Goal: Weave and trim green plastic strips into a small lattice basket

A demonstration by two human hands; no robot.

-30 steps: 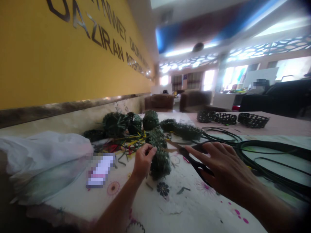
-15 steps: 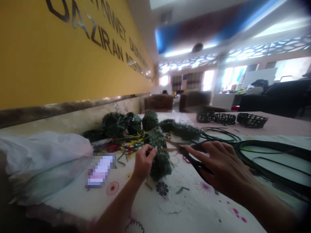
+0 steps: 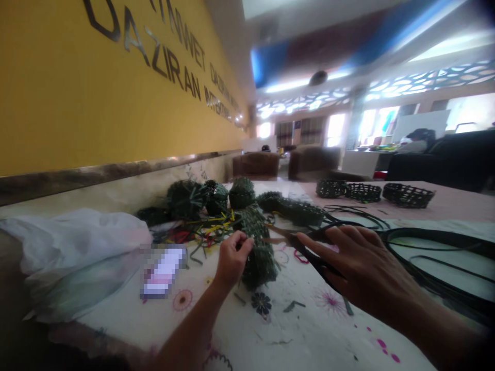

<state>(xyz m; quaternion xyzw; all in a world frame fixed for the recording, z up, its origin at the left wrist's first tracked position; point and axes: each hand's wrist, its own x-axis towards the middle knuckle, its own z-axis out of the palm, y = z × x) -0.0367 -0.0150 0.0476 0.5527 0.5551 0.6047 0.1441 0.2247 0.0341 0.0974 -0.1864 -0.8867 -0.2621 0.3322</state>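
Observation:
A dark green woven basket [image 3: 260, 257] lies on the flowered tablecloth in front of me. My left hand [image 3: 234, 257] is closed in a pinch at its left side; the fingers appear to grip the weave. My right hand [image 3: 350, 257] is wrapped round the dark handles of a pair of scissors [image 3: 297, 241]. The scissor blades are parted and point left, their tips close to the basket's right side. Whether they touch a strip cannot be made out. Small green offcuts [image 3: 294, 306] are scattered on the cloth near the basket.
Behind stand several woven pieces [image 3: 242, 192], with yellow and red strips [image 3: 216, 224] beside them. Several open baskets [image 3: 408, 195] stand at the back right. Coiled dark strips [image 3: 410, 233] lie right. A white plastic bag [image 3: 77, 232] and a blurred-out phone-like object [image 3: 164, 270] lie left.
The whole view has shifted slightly, so everything sits a little further right. Both hands, the scissors and the basket keep nearly the same positions relative to each other.

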